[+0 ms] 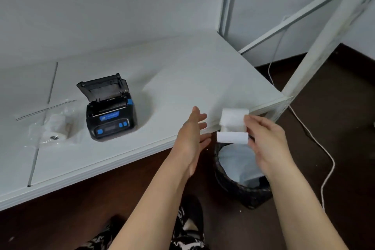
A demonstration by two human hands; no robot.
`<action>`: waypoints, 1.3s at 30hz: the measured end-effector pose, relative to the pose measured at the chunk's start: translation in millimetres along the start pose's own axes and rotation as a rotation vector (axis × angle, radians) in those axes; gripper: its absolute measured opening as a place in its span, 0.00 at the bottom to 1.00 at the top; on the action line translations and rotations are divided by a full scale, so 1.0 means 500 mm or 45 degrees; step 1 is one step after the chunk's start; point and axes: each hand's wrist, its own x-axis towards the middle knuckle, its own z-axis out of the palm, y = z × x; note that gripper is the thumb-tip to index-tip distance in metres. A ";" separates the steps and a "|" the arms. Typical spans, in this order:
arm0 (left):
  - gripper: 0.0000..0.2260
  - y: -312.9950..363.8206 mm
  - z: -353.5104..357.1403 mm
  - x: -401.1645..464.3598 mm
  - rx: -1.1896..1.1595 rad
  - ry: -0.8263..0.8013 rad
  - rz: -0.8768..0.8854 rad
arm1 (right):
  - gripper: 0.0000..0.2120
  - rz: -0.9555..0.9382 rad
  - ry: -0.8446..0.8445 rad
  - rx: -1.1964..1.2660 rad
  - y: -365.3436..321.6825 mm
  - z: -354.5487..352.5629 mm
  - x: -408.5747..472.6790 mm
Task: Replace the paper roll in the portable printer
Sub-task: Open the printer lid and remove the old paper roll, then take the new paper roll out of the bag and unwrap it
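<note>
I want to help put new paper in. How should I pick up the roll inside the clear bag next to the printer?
Grab the roll through the plastic bag, coming down from above with thumb and fingers on its two flat ends. It seems to lie on its side, so the round part could roll or slip, while the ends give a steadier pinch. The printer stands close on its right, so lift straight up.

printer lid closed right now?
No: the printer sits on the table with its lid flipped up and back, leaving the paper bay exposed.
</note>
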 end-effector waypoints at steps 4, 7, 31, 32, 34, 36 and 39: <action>0.24 -0.022 0.044 0.013 0.139 -0.014 -0.056 | 0.04 0.021 0.201 -0.249 0.031 -0.072 0.032; 0.25 -0.029 0.061 0.018 0.152 -0.029 -0.059 | 0.15 0.081 0.188 -0.458 0.045 -0.097 0.047; 0.11 0.078 -0.350 -0.081 -0.041 0.808 0.615 | 0.13 -0.352 -0.486 -0.356 0.011 0.388 -0.120; 0.11 0.071 -0.372 -0.079 -0.077 0.862 0.616 | 0.14 -0.356 -0.512 -0.358 0.022 0.410 -0.128; 0.11 0.053 -0.412 -0.072 -0.143 1.004 0.617 | 0.15 -0.357 -0.558 -0.384 0.045 0.450 -0.141; 0.10 0.042 -0.451 -0.064 -0.217 1.145 0.608 | 0.14 -0.362 -0.584 -0.400 0.065 0.486 -0.148; 0.10 0.044 -0.509 -0.042 -0.218 1.302 0.568 | 0.14 -0.369 -0.597 -0.420 0.084 0.536 -0.152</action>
